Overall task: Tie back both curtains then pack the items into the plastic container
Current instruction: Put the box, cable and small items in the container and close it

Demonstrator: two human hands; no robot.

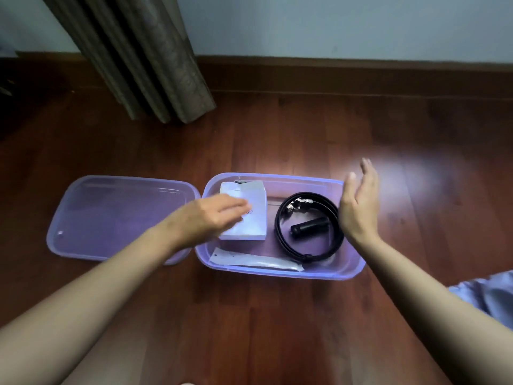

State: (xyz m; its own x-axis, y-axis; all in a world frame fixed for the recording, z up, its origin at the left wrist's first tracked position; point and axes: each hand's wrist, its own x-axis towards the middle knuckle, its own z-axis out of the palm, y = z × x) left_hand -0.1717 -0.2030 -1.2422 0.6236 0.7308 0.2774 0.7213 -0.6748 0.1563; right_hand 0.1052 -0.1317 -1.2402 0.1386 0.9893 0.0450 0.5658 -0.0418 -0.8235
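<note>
1. Your left hand reaches in from 7 o'clock, forearm bare, palm down. Its fingers lie straight and flat on the white box, released rather than gripping; the fingertips are blurred.
2. Your right hand comes in from 5 o'clock and stands on edge, thumb side up, fingers straight and together. It holds nothing and hangs over the container's 3 o'clock end.
3. The wooden floor carries everything, with a pale patch of light at 2 o'clock of the container.
4. A brown curtain hangs to the floor at 11 o'clock, well apart from both hands.
5. The lid lies flat at the container's 9 o'clock, touching its side; your left forearm crosses its near corner.
6. Blue cloth shows at the frame's 4 o'clock edge.
7. The plastic container sits open between your hands.
8. Inside it, the white box lies in the 9 o'clock half, under your left fingers.
9. A coiled black belt fills the 3 o'clock half, just beside your right palm; whether they touch, you cannot tell.
10. A sealed flat packet lies along the 6 o'clock wall.
11. A black cylinder lies inside the belt's coil.
</note>
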